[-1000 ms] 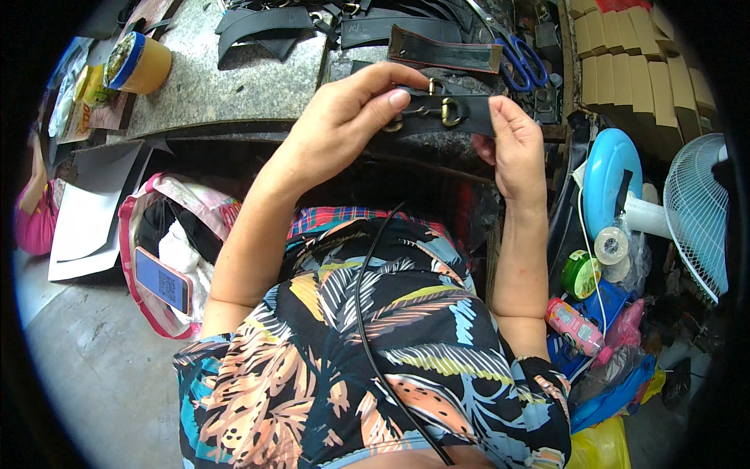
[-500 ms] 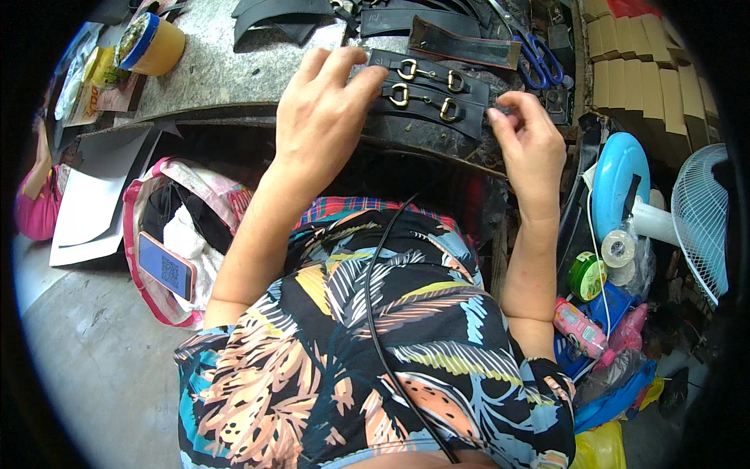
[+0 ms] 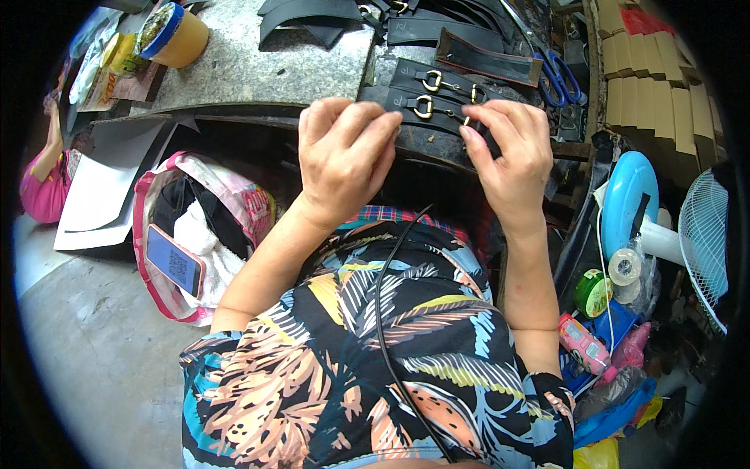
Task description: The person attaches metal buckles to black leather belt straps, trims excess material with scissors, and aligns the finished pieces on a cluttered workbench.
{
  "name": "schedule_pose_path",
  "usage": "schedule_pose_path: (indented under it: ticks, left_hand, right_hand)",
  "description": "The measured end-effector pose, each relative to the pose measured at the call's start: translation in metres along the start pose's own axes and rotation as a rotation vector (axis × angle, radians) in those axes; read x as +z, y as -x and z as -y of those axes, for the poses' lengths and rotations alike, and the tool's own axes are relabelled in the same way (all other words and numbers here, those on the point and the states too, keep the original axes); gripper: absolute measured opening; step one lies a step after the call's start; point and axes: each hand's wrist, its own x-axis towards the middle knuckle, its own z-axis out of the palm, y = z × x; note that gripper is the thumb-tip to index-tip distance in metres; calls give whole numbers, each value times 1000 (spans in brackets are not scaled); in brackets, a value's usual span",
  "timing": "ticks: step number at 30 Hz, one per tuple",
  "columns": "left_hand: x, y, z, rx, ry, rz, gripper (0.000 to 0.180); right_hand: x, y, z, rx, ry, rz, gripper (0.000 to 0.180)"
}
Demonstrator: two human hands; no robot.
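Observation:
Two black leather straps with gold horsebit buckles lie side by side at the table's front edge, the farther strap [image 3: 410, 72] above the nearer strap [image 3: 401, 100]. My left hand [image 3: 341, 160] is just in front of the nearer strap's left end, its fingers curled and pressed together. My right hand [image 3: 512, 156] is at that strap's right part, covering its end. Thumb and forefinger come close together beside the right ring of its buckle. What either hand pinches, if anything, is too small or hidden to make out.
Behind the straps lie a brown-lined leather piece [image 3: 488, 59], blue-handled scissors [image 3: 558, 82] and more black leather pieces [image 3: 308, 22]. A tub [image 3: 181, 41] stands at the far left. An open bag [image 3: 144, 258] is by my left arm; a fan [image 3: 703, 242] stands right.
Both hands have moved nearer to me and closer together. My right hand has shifted left, from beyond the straps' right end onto the nearer strap's end. The whole view has shifted slightly.

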Motion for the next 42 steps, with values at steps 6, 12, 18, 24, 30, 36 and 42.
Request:
schedule_pose_path:
  ticks: [6, 12, 18, 24, 30, 36, 42]
  left_hand:
    - [12, -18, 6, -39, -137, 67, 23]
    - [9, -18, 7, -76, -117, 106, 23]
    - [23, -27, 0, 41, 82, 80, 35]
    - [28, -31, 0, 70, 65, 155, 17]
    - [33, -37, -11, 87, 139, 60, 27]
    - [45, -39, -18, 155, 135, 114, 18]
    - [43, -43, -22, 91, 226, 90, 30]
  right_hand:
    - [21, -9, 7, -97, 107, 64, 21]
    - [9, -9, -12, -61, -111, 19, 20]
    - [-22, 11, -20, 157, -47, 23, 23]
    - [-9, 22, -26, 179, -63, -33, 27]
    - [-9, 26, -26, 337, -195, -65, 28]
    - [-7, 27, -25, 284, -109, -68, 19]
    - [-7, 21, -21, 344, -274, -59, 16]
